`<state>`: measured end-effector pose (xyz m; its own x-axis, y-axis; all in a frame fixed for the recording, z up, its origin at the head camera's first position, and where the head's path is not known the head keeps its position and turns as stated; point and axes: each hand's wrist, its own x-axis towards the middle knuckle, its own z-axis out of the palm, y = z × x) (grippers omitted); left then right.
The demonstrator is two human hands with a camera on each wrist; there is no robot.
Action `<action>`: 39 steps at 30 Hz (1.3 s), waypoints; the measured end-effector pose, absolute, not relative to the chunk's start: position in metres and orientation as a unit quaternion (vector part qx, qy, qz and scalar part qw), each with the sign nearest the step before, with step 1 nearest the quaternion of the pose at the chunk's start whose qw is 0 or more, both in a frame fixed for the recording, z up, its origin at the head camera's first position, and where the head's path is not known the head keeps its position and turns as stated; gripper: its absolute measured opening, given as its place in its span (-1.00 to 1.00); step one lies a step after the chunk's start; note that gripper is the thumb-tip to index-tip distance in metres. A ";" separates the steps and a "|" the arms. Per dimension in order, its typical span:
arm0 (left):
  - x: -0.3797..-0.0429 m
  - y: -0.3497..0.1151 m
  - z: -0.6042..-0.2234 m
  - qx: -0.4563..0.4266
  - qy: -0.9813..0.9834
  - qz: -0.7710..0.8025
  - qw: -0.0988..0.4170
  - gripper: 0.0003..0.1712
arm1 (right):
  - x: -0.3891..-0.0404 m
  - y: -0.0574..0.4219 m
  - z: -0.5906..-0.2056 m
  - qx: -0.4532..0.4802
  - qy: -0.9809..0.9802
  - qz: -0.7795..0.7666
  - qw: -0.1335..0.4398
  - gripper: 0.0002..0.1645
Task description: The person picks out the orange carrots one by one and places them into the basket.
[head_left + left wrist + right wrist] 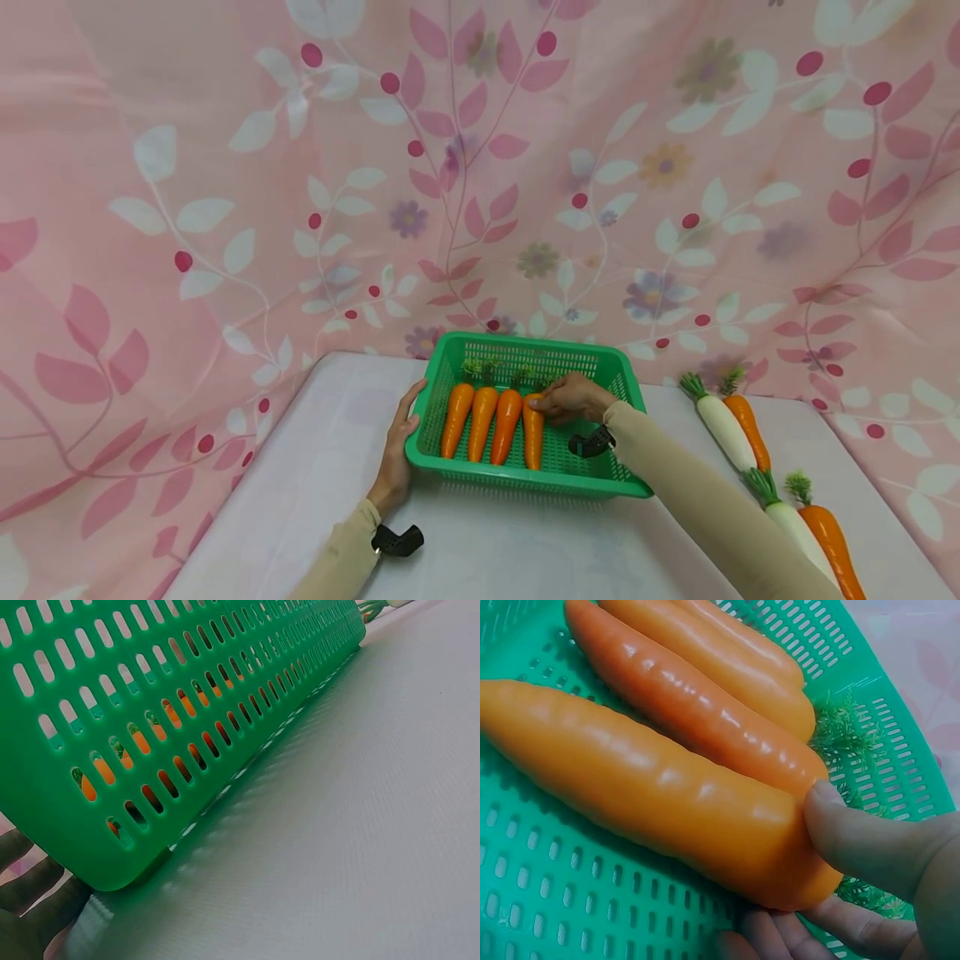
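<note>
A green slotted plastic basket (517,475) sits on the table, with several orange carrots (482,423) side by side in its left half, leafy tops toward the far wall. My right hand (575,398) reaches inside and grips the rightmost carrot (645,780) at its thick top end; in the right wrist view the thumb lies on top and fingers curl beneath. That carrot lies next to a redder one (705,705). My left hand (396,454) rests against the basket's left outer side, its fingers (52,904) fairly straight beside the corner.
To the right of the basket, white radishes (726,433) and carrots (748,429) with green tops lie in pairs on the white table (270,492). My right forearm passes over the basket's right rim. A pink floral cloth (450,167) hangs behind the table.
</note>
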<state>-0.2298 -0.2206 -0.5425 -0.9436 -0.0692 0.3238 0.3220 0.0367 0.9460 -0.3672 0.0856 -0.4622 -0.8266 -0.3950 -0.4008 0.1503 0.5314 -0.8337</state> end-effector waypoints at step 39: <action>-0.229 -0.220 -0.543 -0.085 -0.702 -0.694 0.135 -0.32 | -0.351 0.136 -0.396 -0.197 0.894 -0.364 0.173 -0.42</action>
<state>-0.2288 -0.2203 -0.5434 -0.9493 -0.0674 0.3070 0.3063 0.0211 0.9517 -0.3505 0.1360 -0.3959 -0.8628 -0.4775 -0.1663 -0.2253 0.6575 -0.7190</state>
